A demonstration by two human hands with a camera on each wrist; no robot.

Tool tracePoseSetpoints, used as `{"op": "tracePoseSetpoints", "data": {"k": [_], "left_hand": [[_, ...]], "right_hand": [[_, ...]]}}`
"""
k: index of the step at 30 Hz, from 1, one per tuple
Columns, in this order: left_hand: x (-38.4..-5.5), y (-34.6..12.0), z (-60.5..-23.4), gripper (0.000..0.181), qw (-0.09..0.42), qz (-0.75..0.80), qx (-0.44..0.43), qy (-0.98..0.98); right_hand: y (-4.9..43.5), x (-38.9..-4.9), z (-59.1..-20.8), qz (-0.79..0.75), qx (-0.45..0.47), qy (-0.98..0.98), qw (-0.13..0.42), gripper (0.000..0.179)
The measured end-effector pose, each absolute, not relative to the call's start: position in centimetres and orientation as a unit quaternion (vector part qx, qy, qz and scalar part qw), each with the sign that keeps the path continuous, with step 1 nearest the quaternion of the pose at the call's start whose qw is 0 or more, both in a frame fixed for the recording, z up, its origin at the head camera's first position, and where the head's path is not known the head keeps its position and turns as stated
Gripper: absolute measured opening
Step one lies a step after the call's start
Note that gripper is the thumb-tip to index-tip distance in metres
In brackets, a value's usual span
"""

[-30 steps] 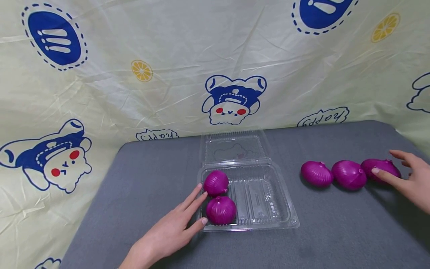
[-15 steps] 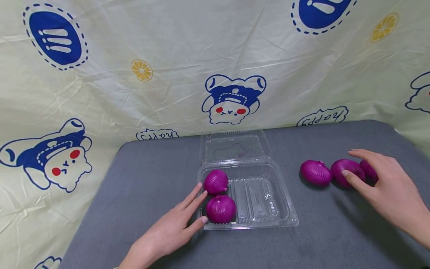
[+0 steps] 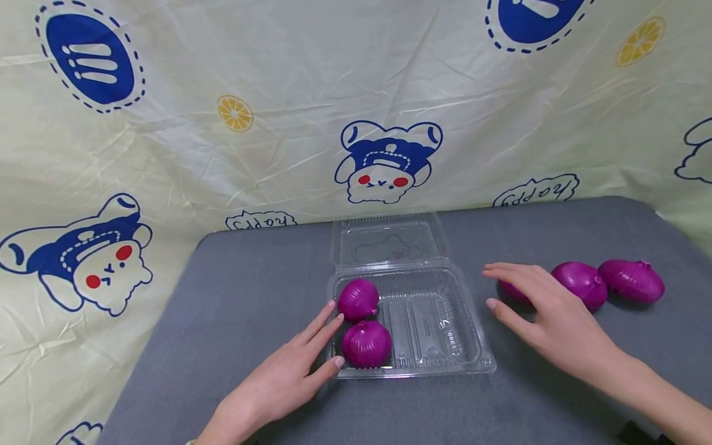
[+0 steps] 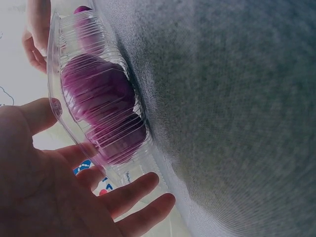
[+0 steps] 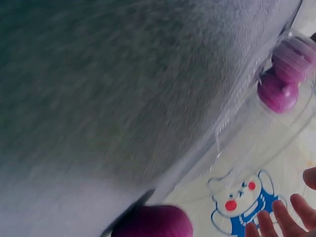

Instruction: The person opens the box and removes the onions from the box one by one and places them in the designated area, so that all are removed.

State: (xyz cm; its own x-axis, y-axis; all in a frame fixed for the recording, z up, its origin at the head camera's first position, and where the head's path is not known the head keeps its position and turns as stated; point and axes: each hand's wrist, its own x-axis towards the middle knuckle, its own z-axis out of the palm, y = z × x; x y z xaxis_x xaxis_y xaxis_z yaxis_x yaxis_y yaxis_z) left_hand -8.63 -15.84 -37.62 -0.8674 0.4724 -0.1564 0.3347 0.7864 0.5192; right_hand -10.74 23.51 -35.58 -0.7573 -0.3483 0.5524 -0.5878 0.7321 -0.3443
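Two purple onions sit one behind the other along the left side of a clear plastic clamshell box. My left hand rests at the box's left side with fingers spread; its thumb touches the rim in the left wrist view. Three more onions lie in a row to the box's right: a left one, a middle one and a right one. My right hand hovers over the left one, partly hiding it. Its fingers are extended and hold nothing.
The box's lid lies folded back toward the rear of the grey cloth-covered table. A printed curtain hangs right behind the table. Something dark shows beneath the right forearm.
My right hand has moved leftward along the onion row, from the right onion past the middle one to the left one. The left hand, box and onions have stayed put.
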Motion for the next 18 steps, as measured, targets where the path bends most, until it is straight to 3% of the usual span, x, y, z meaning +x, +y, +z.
{"op": "tracePoseSetpoints", "data": {"k": [5,18], "left_hand": [[-8.6,-15.8,-37.6,0.067,0.142,0.245,0.216,0.934],[-8.6,-15.8,-37.6,0.066,0.134,0.246,0.224,0.934]], "right_hand": [[21.9,-11.0,-36.3,0.261,0.330,-0.879,0.223,0.057],[17.6,-10.7,-36.6,0.267,0.354,-0.892,0.090,0.055]]}}
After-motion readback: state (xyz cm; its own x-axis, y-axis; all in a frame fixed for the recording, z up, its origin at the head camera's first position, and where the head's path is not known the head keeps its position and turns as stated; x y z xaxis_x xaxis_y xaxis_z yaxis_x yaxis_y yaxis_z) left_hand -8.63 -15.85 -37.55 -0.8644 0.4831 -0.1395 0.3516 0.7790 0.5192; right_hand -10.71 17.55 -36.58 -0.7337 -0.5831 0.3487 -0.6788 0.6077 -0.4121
